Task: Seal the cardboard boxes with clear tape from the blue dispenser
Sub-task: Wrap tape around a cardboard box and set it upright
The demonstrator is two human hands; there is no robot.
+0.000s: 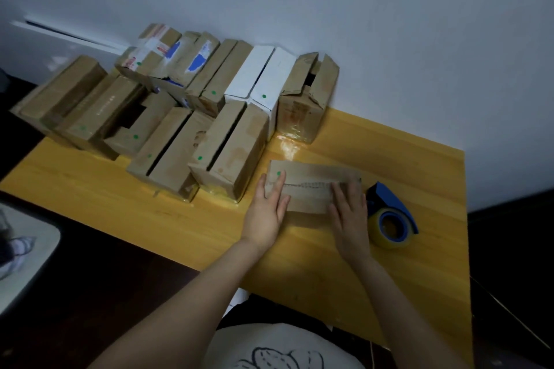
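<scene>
Almost at the centre of the view, a small flat cardboard box (310,198) lies on a yellow wooden table (180,219). A seam runs lengthwise along its top, and a green dot sticker (279,173) sits near its 9 o'clock end. Both of the person's hands are flat on the box with fingers straight, gripping nothing. The left hand (266,210) presses on the 9 o'clock end, and the right hand (349,216) presses on the 3 o'clock end, so the two are apart with bare cardboard between them.

At 3 o'clock from the box, just beside the right hand, a blue tape dispenser (392,204) rests on the table, holding a roll of clear tape (386,241). From 9 to 12 o'clock of the box, a crowd of other cardboard boxes (180,135) stands against a pale wall (359,9), several with top flaps ajar. Two white boxes (263,78) stand among them at 12 o'clock.
</scene>
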